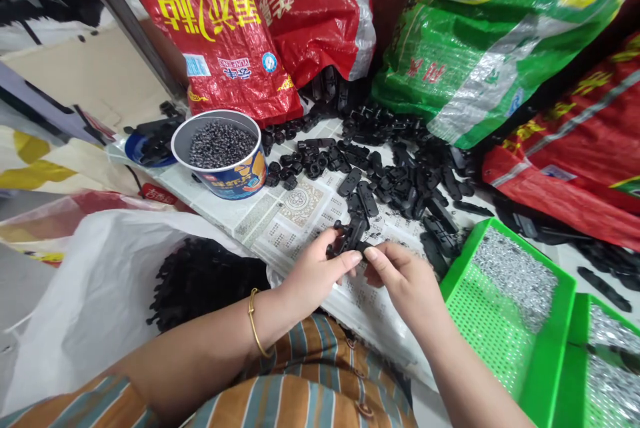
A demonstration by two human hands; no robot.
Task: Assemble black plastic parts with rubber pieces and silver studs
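Observation:
Near the table's front edge, my left hand (317, 273) is closed on a black plastic part (353, 233), which sticks up between thumb and fingers. My right hand (403, 275) meets it from the right, thumb and index finger pinched on a small dark piece (365, 248) at the end of that part. The fingertips of both hands nearly touch. Just beyond them, loose black elongated parts (367, 199) lie on the patterned table cover (280, 236), in a heap stretching back and to the right.
A tub (235, 175) of small dark pieces stands at the left. Green trays (543, 375) of shiny metal bits sit at the right. Red (230, 35) and green (465, 48) sacks line the back. A white sack (100, 281) holding black parts is at the lower left.

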